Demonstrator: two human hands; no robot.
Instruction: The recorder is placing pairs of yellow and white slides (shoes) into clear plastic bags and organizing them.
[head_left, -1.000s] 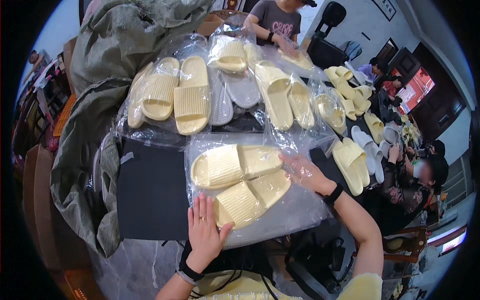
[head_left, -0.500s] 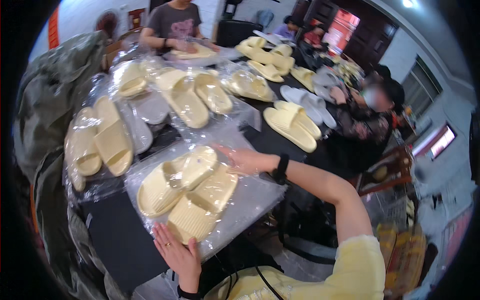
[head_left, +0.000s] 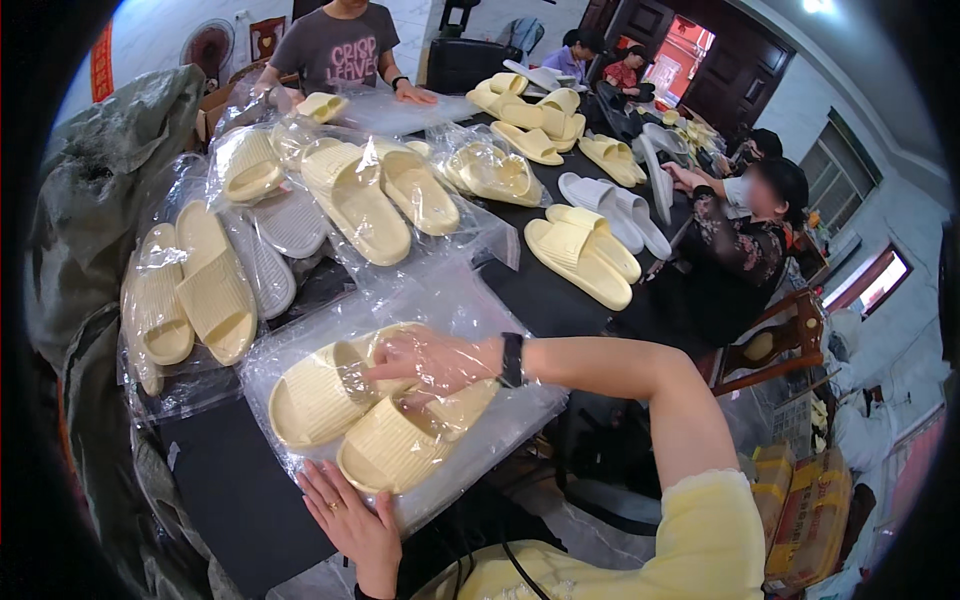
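A long black bench (head_left: 560, 300) is running from the lower left of the frame to the upper right, carrying bagged slippers. At lower centre a clear plastic bag (head_left: 470, 310) is lying flat, holding a pair of pale yellow slippers (head_left: 345, 420) whose long axes are pointing from lower right to upper left. The right hand (head_left: 430, 362) is reaching inside the bag from the right, fingers spread open and resting on the slippers, the nearer of the two hands. The left hand (head_left: 350, 520) is pressing flat and open on the bag's lower edge, just below the slippers.
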